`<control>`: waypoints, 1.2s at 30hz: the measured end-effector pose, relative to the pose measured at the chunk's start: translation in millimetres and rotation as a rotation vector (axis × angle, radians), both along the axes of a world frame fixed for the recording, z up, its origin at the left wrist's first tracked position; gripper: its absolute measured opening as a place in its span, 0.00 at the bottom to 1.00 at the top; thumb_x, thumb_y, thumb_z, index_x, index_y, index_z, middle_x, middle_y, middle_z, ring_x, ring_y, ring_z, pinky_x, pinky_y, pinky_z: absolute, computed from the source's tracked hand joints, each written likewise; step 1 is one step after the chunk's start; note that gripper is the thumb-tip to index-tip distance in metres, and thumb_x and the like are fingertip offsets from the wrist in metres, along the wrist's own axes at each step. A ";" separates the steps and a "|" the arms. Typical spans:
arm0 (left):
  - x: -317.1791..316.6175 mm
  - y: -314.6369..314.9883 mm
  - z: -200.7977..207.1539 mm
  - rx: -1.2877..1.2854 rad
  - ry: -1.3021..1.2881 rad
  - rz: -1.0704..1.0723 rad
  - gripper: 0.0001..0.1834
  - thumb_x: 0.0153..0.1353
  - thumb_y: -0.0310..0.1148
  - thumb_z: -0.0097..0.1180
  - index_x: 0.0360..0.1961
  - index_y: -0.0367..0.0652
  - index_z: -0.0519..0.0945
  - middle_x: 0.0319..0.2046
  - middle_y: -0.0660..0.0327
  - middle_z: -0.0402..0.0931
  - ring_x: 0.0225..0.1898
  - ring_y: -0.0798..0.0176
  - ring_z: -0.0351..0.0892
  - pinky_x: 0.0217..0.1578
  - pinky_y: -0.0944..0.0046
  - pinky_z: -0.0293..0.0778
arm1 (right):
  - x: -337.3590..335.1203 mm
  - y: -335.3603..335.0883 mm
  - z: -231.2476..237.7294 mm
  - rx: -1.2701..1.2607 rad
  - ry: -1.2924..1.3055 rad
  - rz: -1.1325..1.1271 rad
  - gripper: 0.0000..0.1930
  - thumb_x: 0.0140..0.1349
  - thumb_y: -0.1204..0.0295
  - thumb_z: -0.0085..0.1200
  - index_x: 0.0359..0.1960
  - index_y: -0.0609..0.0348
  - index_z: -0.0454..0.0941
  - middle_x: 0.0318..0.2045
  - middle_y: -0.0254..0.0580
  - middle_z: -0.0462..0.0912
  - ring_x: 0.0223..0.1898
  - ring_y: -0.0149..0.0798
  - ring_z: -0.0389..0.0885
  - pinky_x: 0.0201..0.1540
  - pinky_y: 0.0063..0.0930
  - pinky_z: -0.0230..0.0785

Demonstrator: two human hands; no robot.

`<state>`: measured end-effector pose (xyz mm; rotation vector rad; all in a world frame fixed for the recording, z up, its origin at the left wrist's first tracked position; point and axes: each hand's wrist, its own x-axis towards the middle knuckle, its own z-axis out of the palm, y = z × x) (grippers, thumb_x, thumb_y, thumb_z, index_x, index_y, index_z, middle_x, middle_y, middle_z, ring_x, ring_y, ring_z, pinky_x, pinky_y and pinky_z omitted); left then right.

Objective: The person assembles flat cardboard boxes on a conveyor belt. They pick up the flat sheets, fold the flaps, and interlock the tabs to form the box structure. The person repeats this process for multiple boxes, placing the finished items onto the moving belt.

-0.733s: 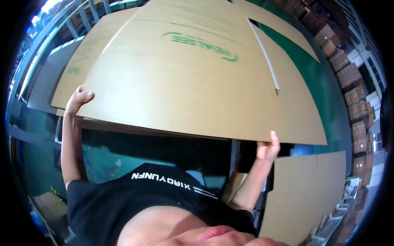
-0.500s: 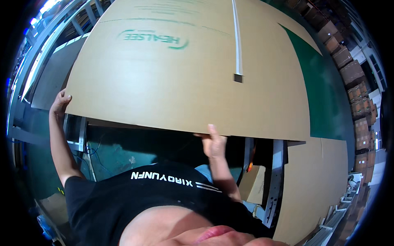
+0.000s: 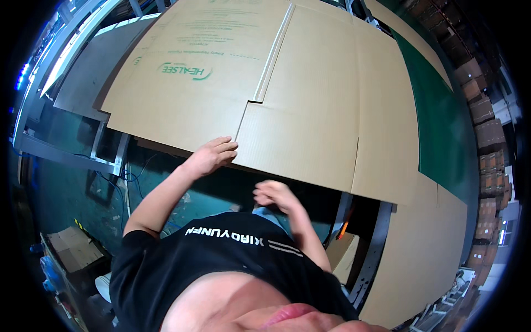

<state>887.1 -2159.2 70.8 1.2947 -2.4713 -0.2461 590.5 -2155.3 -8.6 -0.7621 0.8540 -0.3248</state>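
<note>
Left hand [image 3: 213, 155] lies flat, fingers spread, on the near edge of a large flattened cardboard box [image 3: 287, 94] covering the green counter [image 3: 437, 127]. Right hand [image 3: 274, 195] hovers just below that edge, loosely curled, apparently holding nothing.

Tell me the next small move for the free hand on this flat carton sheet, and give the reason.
Probably bring the right hand up to the near edge of the flattened cardboard carton. Only the left hand is on that edge, fingers lying over the top, while the right hand hangs loosely curled below it, touching nothing. The sheet is wide and reaches far to the right, so one hand near its middle gives little control.
</note>
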 end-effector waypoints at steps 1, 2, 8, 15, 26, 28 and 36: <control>3.6 -2.4 -1.0 -0.006 -0.011 -0.012 0.18 0.52 0.29 0.61 0.46 0.43 0.77 0.54 0.57 0.73 0.59 0.49 0.69 0.59 0.55 0.67 | -50.2 0.0 12.0 0.025 0.019 -0.080 0.12 0.63 0.74 0.52 0.47 0.67 0.75 0.39 0.51 0.83 0.34 0.39 0.84 0.36 0.28 0.79; 0.9 -7.9 -4.0 -0.040 -0.022 -0.019 0.17 0.50 0.29 0.61 0.43 0.43 0.76 0.53 0.58 0.73 0.59 0.50 0.68 0.58 0.55 0.68 | -111.2 1.4 13.0 0.046 -0.048 -0.216 0.11 0.64 0.76 0.47 0.46 0.67 0.75 0.39 0.53 0.83 0.35 0.44 0.85 0.38 0.33 0.81; 11.0 -25.8 -18.3 -0.033 -0.078 -0.069 0.14 0.51 0.31 0.61 0.39 0.43 0.76 0.54 0.55 0.72 0.59 0.47 0.69 0.57 0.54 0.70 | -411.1 -27.7 -61.2 -0.101 -0.238 -1.574 0.25 0.65 0.50 0.44 0.52 0.59 0.72 0.51 0.52 0.76 0.49 0.52 0.77 0.52 0.54 0.70; 6.3 -30.5 -14.9 0.010 -0.076 -0.078 0.14 0.51 0.30 0.61 0.39 0.42 0.75 0.53 0.53 0.71 0.57 0.44 0.70 0.57 0.52 0.70 | -469.2 -155.2 53.4 -0.551 0.279 -1.622 0.22 0.57 0.77 0.55 0.54 0.70 0.70 0.52 0.50 0.75 0.49 0.46 0.75 0.52 0.39 0.71; 10.0 -36.5 -29.7 -0.103 0.129 -0.072 0.10 0.49 0.31 0.62 0.33 0.41 0.77 0.48 0.53 0.77 0.51 0.48 0.77 0.53 0.55 0.74 | -40.9 -87.4 204.1 -2.005 0.541 -0.056 0.27 0.35 0.87 0.51 0.46 0.69 0.75 0.53 0.60 0.75 0.57 0.54 0.74 0.58 0.40 0.69; 10.6 -35.7 -28.8 -0.145 0.167 -0.059 0.10 0.48 0.30 0.63 0.31 0.41 0.78 0.46 0.54 0.78 0.49 0.49 0.78 0.51 0.56 0.76 | -0.7 -88.2 167.0 -2.063 0.566 0.048 0.22 0.41 0.88 0.49 0.44 0.71 0.75 0.52 0.63 0.74 0.56 0.58 0.73 0.59 0.46 0.67; 12.0 -39.5 -33.1 -0.160 0.280 -0.033 0.12 0.48 0.32 0.63 0.34 0.42 0.77 0.45 0.56 0.78 0.47 0.52 0.79 0.48 0.59 0.77 | 53.6 -97.5 72.6 -2.050 0.782 0.536 0.19 0.48 0.79 0.52 0.46 0.69 0.73 0.50 0.61 0.75 0.52 0.57 0.76 0.59 0.45 0.66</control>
